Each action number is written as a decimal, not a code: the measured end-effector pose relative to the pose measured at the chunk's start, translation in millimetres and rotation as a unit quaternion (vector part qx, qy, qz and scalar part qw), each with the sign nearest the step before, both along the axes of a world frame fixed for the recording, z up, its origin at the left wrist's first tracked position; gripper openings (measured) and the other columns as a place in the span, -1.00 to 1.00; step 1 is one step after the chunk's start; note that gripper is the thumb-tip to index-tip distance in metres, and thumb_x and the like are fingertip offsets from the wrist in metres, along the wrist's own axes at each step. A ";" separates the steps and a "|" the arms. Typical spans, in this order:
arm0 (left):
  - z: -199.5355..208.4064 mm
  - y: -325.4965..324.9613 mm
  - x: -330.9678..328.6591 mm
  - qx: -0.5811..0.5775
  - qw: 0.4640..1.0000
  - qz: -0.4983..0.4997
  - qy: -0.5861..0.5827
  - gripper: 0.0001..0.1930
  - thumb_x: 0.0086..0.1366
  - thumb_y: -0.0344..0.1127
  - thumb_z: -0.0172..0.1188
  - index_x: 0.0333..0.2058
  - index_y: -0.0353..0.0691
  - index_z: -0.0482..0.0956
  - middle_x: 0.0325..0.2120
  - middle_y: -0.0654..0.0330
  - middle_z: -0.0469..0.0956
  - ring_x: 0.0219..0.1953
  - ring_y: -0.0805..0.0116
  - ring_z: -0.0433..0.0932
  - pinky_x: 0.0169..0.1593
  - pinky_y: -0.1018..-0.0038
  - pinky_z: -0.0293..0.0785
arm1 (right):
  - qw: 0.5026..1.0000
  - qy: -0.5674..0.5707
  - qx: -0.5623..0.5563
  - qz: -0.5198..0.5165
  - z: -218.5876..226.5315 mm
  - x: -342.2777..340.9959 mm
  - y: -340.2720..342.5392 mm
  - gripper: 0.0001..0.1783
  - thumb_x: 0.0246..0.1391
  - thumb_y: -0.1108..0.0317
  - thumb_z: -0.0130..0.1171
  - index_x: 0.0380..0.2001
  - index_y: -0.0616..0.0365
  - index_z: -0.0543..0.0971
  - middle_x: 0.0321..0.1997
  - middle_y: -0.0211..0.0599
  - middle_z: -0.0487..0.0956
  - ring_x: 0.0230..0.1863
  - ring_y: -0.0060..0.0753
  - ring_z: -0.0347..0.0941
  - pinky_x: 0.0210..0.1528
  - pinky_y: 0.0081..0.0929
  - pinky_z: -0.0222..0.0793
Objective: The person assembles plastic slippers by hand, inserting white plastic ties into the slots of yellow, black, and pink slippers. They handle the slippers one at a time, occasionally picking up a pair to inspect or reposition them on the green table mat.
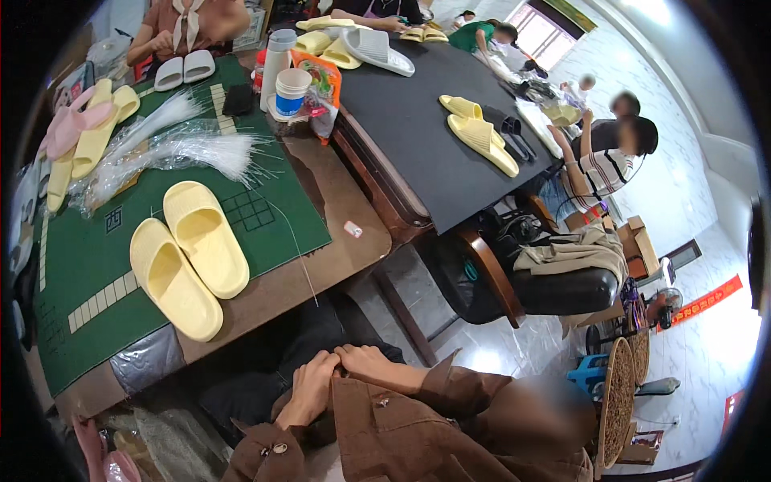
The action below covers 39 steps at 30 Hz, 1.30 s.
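My left hand (309,389) and my right hand (376,366) are together over my dark-trousered lap, at the front edge of my brown jacket (401,430). Both have their fingers curled in, and the fingertips almost meet. What they pinch, if anything, is hidden. Beyond them, a pair of pale yellow slide slippers lies on the green mat (104,249): the nearer slipper (173,281) reaches over the brown table edge, and the farther slipper (207,239) rests against it. Neither hand touches them.
Bundles of clear plastic strands (201,153) lie behind the slippers, near a white paper cup (291,92). Pink and yellow slippers (84,128) are piled at left. A dark table (393,120) adjoins at right, with a black armchair (554,289) beside it. Several people sit around.
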State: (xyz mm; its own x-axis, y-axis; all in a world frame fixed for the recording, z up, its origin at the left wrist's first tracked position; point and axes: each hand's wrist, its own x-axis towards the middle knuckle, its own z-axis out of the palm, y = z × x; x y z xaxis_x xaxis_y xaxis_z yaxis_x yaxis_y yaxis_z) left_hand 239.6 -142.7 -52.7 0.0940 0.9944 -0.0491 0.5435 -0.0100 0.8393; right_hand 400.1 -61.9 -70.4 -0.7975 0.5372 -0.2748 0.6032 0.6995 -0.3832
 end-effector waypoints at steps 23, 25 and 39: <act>-9.9 -17.6 5.8 0.079 0.964 0.041 0.252 -0.82 0.11 -0.33 0.13 -0.31 -0.25 0.41 -0.35 0.19 0.39 -0.28 0.26 0.50 -0.30 0.36 0.47 | 0.990 0.095 0.087 0.050 1.0 -4.1 0.2 -0.71 -0.27 0.45 0.25 -0.39 0.18 0.43 -0.40 -0.18 0.50 -0.34 -0.14 0.56 -0.34 -0.29 0.50; -2.3 -24.6 -3.9 0.114 0.981 -0.023 0.158 -0.83 0.11 -0.32 0.12 -0.33 -0.23 0.46 -0.31 0.23 0.39 -0.22 0.27 0.42 -0.21 0.36 0.39 | 0.995 0.090 0.027 0.026 12.0 -3.3 2.6 -0.68 -0.28 0.48 0.25 -0.36 0.18 0.41 -0.39 -0.15 0.50 -0.31 -0.06 0.54 -0.30 -0.22 0.49; -0.1 -30.3 -20.2 0.028 0.985 -0.159 0.055 -0.77 0.14 -0.34 0.09 -0.21 -0.23 0.50 -0.25 0.14 0.47 -0.20 0.24 0.41 -0.05 0.41 0.33 | 0.993 0.101 -0.047 0.029 15.0 -2.4 2.5 -0.68 -0.30 0.55 0.19 -0.37 0.19 0.37 -0.40 -0.14 0.47 -0.28 0.00 0.50 -0.26 -0.19 0.43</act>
